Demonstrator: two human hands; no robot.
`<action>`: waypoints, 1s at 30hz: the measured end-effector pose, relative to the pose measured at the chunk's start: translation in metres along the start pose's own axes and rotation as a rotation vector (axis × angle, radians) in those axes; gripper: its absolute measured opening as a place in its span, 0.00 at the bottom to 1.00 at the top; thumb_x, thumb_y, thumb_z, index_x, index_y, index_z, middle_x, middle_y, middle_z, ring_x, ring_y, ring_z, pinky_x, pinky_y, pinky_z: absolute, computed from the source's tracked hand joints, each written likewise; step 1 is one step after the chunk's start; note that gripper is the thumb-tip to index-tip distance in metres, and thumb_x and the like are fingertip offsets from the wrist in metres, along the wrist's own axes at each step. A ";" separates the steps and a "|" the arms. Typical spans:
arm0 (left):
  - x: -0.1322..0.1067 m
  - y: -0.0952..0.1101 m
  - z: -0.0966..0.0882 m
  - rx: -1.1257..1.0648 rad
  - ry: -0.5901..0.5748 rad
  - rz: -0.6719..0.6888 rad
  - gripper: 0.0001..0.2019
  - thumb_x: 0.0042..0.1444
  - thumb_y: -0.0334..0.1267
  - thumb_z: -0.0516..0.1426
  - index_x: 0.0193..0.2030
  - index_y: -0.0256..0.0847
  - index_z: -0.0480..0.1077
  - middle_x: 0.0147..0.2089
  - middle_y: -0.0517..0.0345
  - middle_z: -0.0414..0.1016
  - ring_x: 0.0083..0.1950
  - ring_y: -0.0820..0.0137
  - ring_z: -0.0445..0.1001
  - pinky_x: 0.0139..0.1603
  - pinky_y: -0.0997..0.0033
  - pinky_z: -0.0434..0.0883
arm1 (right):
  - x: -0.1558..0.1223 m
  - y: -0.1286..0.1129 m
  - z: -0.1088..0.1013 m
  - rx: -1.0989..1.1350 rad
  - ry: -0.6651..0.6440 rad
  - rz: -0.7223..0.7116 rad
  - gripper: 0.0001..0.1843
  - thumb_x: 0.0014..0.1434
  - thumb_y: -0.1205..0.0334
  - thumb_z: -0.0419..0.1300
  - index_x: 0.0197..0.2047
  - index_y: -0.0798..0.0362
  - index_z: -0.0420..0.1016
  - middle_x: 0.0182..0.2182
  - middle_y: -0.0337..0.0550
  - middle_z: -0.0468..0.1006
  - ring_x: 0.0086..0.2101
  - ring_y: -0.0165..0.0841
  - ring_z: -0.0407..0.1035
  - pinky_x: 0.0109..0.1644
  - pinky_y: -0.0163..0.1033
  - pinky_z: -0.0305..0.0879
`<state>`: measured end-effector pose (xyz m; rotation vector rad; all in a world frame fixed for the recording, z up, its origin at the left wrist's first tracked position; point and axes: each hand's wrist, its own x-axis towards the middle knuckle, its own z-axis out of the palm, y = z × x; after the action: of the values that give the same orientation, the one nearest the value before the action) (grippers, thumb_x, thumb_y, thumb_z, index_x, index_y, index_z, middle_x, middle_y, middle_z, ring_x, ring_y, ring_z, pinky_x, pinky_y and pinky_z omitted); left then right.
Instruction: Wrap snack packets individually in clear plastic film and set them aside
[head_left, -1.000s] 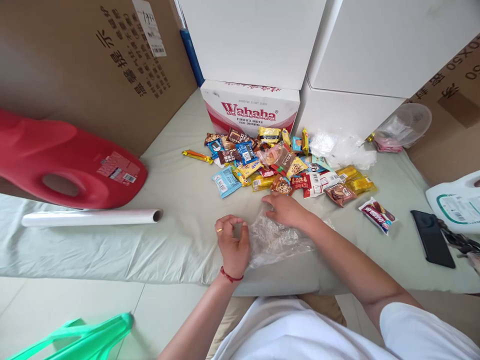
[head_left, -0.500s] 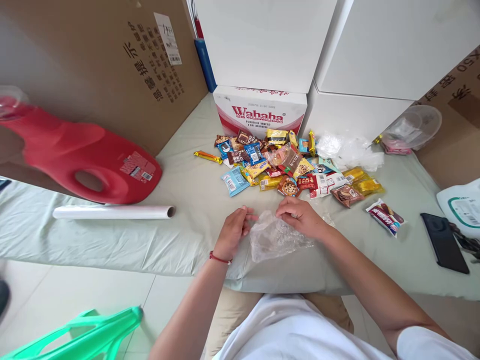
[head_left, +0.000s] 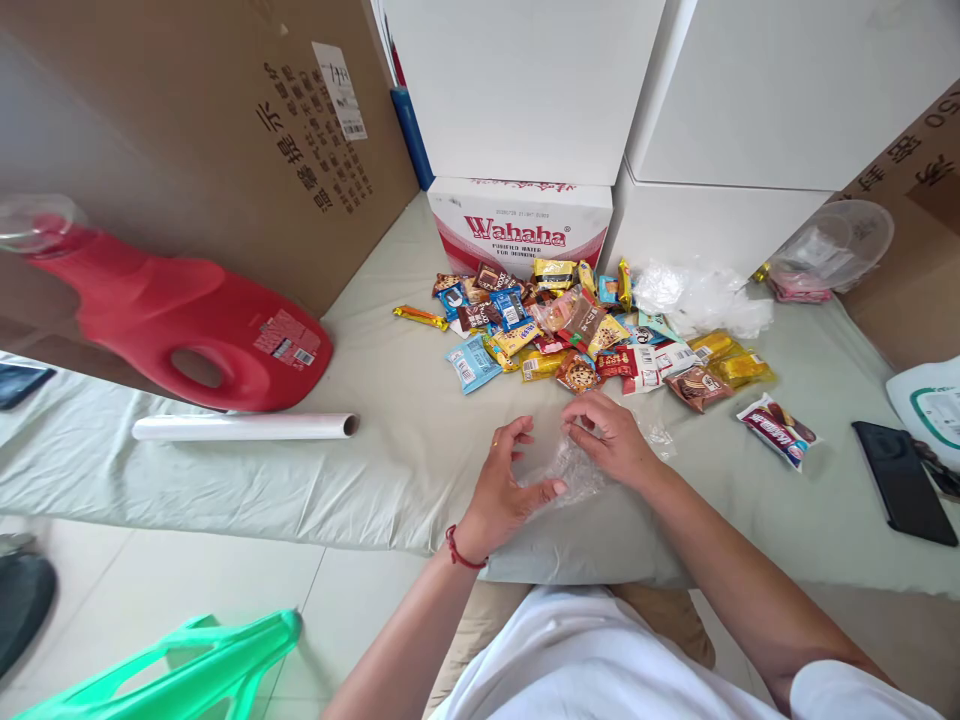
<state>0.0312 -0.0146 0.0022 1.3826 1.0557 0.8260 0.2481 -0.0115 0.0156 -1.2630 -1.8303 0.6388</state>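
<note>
A crumpled piece of clear plastic film lies on the pale green sheet, right in front of me. My left hand rests on its left edge, fingers curled and thumb pressing the film. My right hand is closed on the film's upper right part, pinching it. Just beyond the hands lies a pile of several wrapped snacks.
A roll of clear film and a red jug lie to the left. Cardboard and white boxes and a Wahaha carton stand behind. A phone, a lone snack pack and a white jug are on the right. A green plastic object is on the floor.
Both hands have drawn closer together over the film, bunching it smaller. My left hand moved right and onto the film's edge. The view shifted a little to the left.
</note>
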 end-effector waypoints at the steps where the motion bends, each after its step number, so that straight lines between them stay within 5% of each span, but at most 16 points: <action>1: -0.002 -0.001 0.000 0.006 0.022 0.030 0.41 0.40 0.51 0.74 0.62 0.44 0.69 0.62 0.43 0.70 0.59 0.56 0.71 0.59 0.56 0.68 | 0.000 -0.001 -0.002 -0.031 -0.001 0.034 0.07 0.68 0.60 0.59 0.46 0.48 0.77 0.37 0.43 0.77 0.37 0.37 0.70 0.43 0.41 0.66; 5: -0.003 -0.004 -0.006 -0.063 0.128 -0.015 0.17 0.56 0.54 0.65 0.40 0.41 0.76 0.38 0.55 0.76 0.41 0.67 0.74 0.45 0.67 0.71 | -0.001 -0.008 -0.014 -0.072 -0.068 0.065 0.10 0.69 0.55 0.59 0.40 0.49 0.79 0.33 0.45 0.78 0.38 0.38 0.68 0.45 0.43 0.64; 8: 0.003 -0.004 -0.012 -0.154 0.165 -0.106 0.19 0.58 0.58 0.62 0.37 0.41 0.74 0.24 0.65 0.65 0.25 0.74 0.62 0.28 0.74 0.62 | -0.004 -0.013 -0.025 0.016 -0.153 0.119 0.13 0.68 0.51 0.61 0.36 0.50 0.79 0.31 0.44 0.78 0.37 0.37 0.67 0.44 0.41 0.63; 11: 0.008 -0.002 -0.015 -0.178 0.084 -0.140 0.22 0.58 0.60 0.62 0.34 0.40 0.73 0.19 0.69 0.56 0.21 0.77 0.52 0.23 0.75 0.50 | -0.007 -0.014 -0.033 0.252 -0.251 0.305 0.17 0.65 0.46 0.63 0.36 0.51 0.78 0.28 0.39 0.74 0.31 0.32 0.65 0.35 0.37 0.60; 15: 0.010 -0.003 -0.016 -0.210 -0.003 -0.140 0.21 0.58 0.58 0.63 0.32 0.39 0.73 0.19 0.70 0.52 0.22 0.78 0.47 0.24 0.75 0.46 | -0.011 -0.007 -0.036 0.439 -0.268 0.480 0.21 0.61 0.41 0.64 0.36 0.53 0.77 0.24 0.34 0.67 0.25 0.28 0.58 0.29 0.34 0.53; 18: 0.010 -0.004 -0.015 -0.224 -0.028 -0.102 0.18 0.56 0.53 0.66 0.35 0.39 0.75 0.24 0.66 0.61 0.26 0.77 0.57 0.28 0.76 0.55 | -0.011 -0.003 -0.032 0.369 -0.166 0.460 0.20 0.62 0.42 0.64 0.36 0.53 0.77 0.26 0.35 0.70 0.26 0.28 0.59 0.29 0.34 0.54; 23: 0.010 0.001 -0.013 -0.167 0.046 0.019 0.25 0.50 0.51 0.70 0.51 0.42 0.74 0.45 0.54 0.75 0.47 0.66 0.72 0.49 0.69 0.69 | -0.006 -0.004 -0.023 0.225 -0.096 0.366 0.17 0.63 0.46 0.62 0.37 0.52 0.80 0.32 0.41 0.76 0.30 0.32 0.66 0.34 0.36 0.60; 27: 0.012 0.002 -0.010 -0.149 0.068 -0.027 0.21 0.62 0.57 0.60 0.48 0.41 0.75 0.43 0.54 0.75 0.41 0.68 0.71 0.45 0.68 0.69 | -0.002 -0.007 -0.022 0.199 -0.077 0.333 0.15 0.63 0.48 0.62 0.39 0.51 0.81 0.33 0.41 0.76 0.30 0.32 0.65 0.33 0.36 0.59; 30: 0.014 0.002 -0.008 -0.047 0.176 0.040 0.22 0.58 0.55 0.63 0.52 0.42 0.73 0.50 0.51 0.73 0.48 0.65 0.72 0.47 0.68 0.70 | -0.001 -0.006 -0.022 0.181 -0.066 0.332 0.14 0.63 0.49 0.63 0.41 0.51 0.82 0.32 0.40 0.75 0.28 0.30 0.62 0.31 0.36 0.57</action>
<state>0.0291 0.0016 0.0032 1.3132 1.1386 1.0108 0.2637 -0.0157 0.0320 -1.4488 -1.5844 1.0139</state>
